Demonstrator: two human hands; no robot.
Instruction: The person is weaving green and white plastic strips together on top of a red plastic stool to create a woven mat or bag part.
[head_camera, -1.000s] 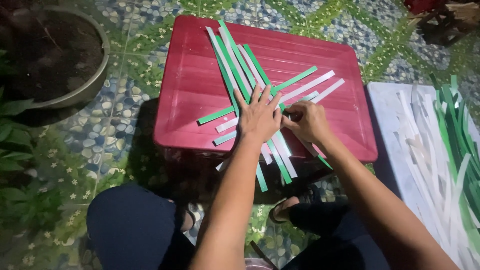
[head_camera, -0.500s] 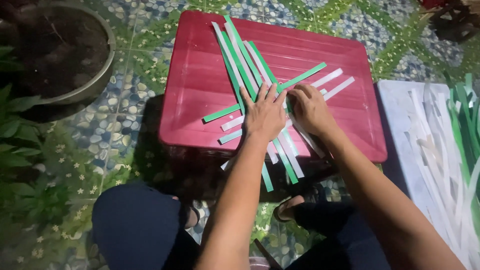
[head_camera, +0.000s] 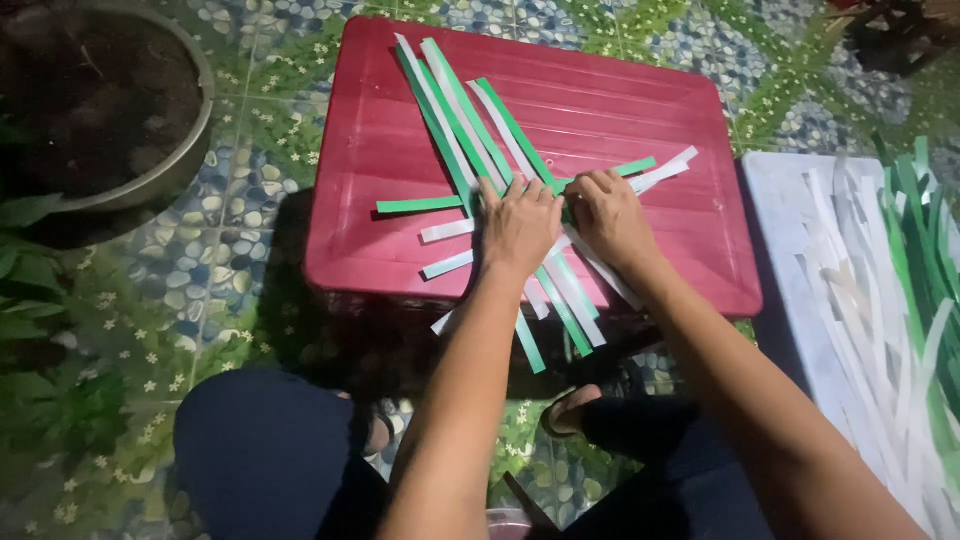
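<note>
The red lid lies bare along its far right edge; crossed strips crowd its middle and near edge.

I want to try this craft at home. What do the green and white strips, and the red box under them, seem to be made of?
The green and white strips look like thin paper or flat ribbon: matte, even in width, lying flat where they cross; which one is unclear. The left hand and right hand press them down. The red box seems moulded plastic, with a soft sheen, ridges and rounded corners.
</note>
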